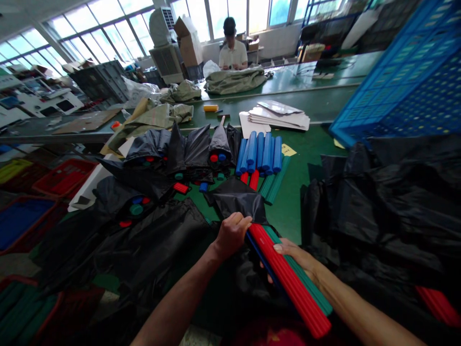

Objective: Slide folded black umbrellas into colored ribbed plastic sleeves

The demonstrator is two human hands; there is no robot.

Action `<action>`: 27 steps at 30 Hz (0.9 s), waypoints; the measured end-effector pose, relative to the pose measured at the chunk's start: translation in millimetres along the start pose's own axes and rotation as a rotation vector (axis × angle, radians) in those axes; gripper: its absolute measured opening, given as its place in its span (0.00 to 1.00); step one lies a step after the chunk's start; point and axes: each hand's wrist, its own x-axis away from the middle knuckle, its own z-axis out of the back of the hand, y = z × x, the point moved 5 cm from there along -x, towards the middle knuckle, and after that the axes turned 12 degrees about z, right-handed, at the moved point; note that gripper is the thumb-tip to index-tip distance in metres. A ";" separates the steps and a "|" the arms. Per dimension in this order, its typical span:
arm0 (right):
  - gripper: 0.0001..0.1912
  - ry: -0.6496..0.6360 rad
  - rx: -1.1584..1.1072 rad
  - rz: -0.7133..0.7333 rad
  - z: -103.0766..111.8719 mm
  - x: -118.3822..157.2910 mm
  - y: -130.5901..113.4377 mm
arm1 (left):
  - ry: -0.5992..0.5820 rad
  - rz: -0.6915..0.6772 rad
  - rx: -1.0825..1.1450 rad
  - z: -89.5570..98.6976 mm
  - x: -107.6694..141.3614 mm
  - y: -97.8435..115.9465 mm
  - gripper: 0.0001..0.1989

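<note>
My left hand (234,234) is closed on the mouth of a black plastic bag (241,198) lying on the green table. My right hand (295,254) wraps round a bundle of long ribbed tubes: a red tube (288,278), a green tube (309,281) and a dark blue one mostly hidden below. The bundle's far ends are inside the bag opening, and its near ends point down toward me at the right. Just beyond the bag lies a pile of blue ribbed tubes (259,151), with green tubes (275,180) beside it.
Filled black bags (144,187) with coloured tube ends showing lie at left. Black bags (389,202) are heaped at right, below a blue plastic crate (403,81). White sheets (279,117) lie further back. A person (233,50) sits across the table. Red crates (57,180) stand at lower left.
</note>
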 end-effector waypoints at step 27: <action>0.18 -0.010 -0.004 -0.106 2.7 14.7 -3.6 | 0.019 0.412 -0.046 -15.4 44.7 0.5 0.08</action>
